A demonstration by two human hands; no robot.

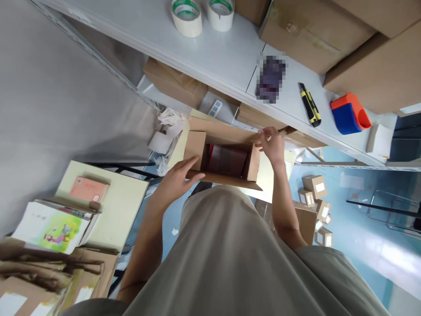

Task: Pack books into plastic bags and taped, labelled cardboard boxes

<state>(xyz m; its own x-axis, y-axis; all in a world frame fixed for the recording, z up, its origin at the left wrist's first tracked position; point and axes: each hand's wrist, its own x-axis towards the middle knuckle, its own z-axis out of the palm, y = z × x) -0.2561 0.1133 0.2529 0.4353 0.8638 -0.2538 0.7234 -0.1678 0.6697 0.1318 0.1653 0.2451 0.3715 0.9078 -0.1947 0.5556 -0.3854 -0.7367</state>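
Note:
An open cardboard box (194, 147) sits on a pale yellow tabletop in front of my body, its flaps raised. Inside lies a dark red, flat-faced item (226, 160); its kind does not show. My left hand (177, 177) touches the box's near left corner, fingers stretched out and thumb apart along the near flap. At the far right corner, my right hand (272, 144) has its fingers bent and pinched on the edge of a flap.
A grey shelf above holds tape rolls (187, 19), a blurred dark rectangle (271, 80), a utility knife (309, 104), an orange and blue holder (350, 114) and large cartons (312, 35). Left, a side table (115, 215) bears books (59, 226) and cardboard. Small boxes (314, 186) lie on the blue floor.

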